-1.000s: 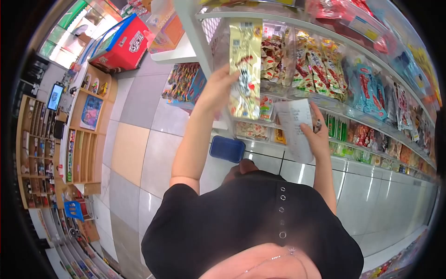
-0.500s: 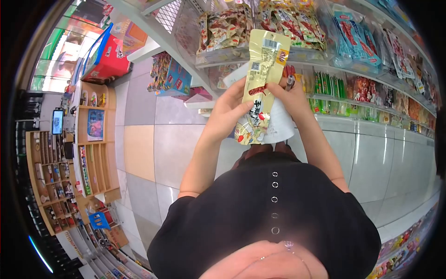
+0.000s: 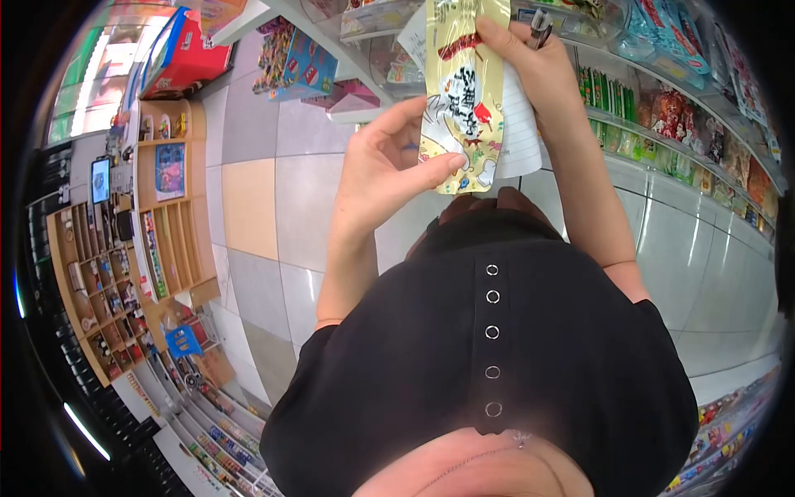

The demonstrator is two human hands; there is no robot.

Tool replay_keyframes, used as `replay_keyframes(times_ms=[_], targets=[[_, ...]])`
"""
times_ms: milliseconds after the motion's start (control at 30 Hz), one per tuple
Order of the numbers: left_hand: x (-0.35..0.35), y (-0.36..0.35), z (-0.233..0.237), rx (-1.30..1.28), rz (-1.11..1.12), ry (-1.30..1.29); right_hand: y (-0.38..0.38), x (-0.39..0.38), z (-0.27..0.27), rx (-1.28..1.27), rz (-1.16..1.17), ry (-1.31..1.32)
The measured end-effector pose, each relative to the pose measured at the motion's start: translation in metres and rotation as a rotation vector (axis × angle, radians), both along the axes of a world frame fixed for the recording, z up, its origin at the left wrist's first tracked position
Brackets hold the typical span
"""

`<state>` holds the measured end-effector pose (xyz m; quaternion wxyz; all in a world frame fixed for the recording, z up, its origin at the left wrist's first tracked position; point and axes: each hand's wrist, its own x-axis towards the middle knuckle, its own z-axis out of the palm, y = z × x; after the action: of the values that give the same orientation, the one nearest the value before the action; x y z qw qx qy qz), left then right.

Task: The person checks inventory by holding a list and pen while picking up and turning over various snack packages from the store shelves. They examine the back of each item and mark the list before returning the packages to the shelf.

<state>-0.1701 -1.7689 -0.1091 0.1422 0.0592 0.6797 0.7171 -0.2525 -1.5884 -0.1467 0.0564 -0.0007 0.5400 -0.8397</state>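
A long pale-yellow snack packet point(image 3: 464, 108) with dark lettering and cartoon prints is held up in front of my body, its upper end cut off by the frame. My left hand point(image 3: 377, 170) pinches the lower left part, thumb on the printed face and fingers partly hidden behind. My right hand point(image 3: 542, 70) grips the upper right side, thumb pressed on the front. A dark pen point(image 3: 541, 27) sticks out between the right hand's fingers. Sheets of lined paper point(image 3: 520, 137) lie behind the packet, their hold mostly hidden by it.
Shelves of bagged snacks point(image 3: 667, 112) curve along the right, with green packets point(image 3: 606, 93) on a lower tier. A blue box of sticks point(image 3: 306, 70) and a red box point(image 3: 186, 56) stand to the upper left. Wooden shelving point(image 3: 174, 207) lines the left, beyond the tiled floor point(image 3: 248, 199).
The packet and both hands sit higher in view as the camera tilts down. My left hand has slid toward the packet's lower end; my right hand keeps its hold.
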Motion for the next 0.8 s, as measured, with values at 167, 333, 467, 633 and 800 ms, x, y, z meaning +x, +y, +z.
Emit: replay_keyframes(times_ms=[167,333,467,633,800], targets=[[0.001,0.005,0.0,0.021,0.053,0.049,-0.002,0.001,0.01,-0.088,0.004,0.013],[-0.005,-0.001,-0.019,0.075,0.028,-0.032,0.002,-0.013,-0.019,0.07,0.031,0.034],[-0.007,-0.006,-0.04,0.055,0.042,-0.101,-0.001,-0.015,-0.035,0.128,0.019,0.057],[-0.005,-0.003,-0.054,0.074,0.051,-0.114,-0.005,-0.009,-0.03,0.044,0.082,0.017],[-0.002,-0.002,-0.06,0.056,0.017,-0.116,-0.006,-0.017,-0.042,-0.017,0.204,0.014]])
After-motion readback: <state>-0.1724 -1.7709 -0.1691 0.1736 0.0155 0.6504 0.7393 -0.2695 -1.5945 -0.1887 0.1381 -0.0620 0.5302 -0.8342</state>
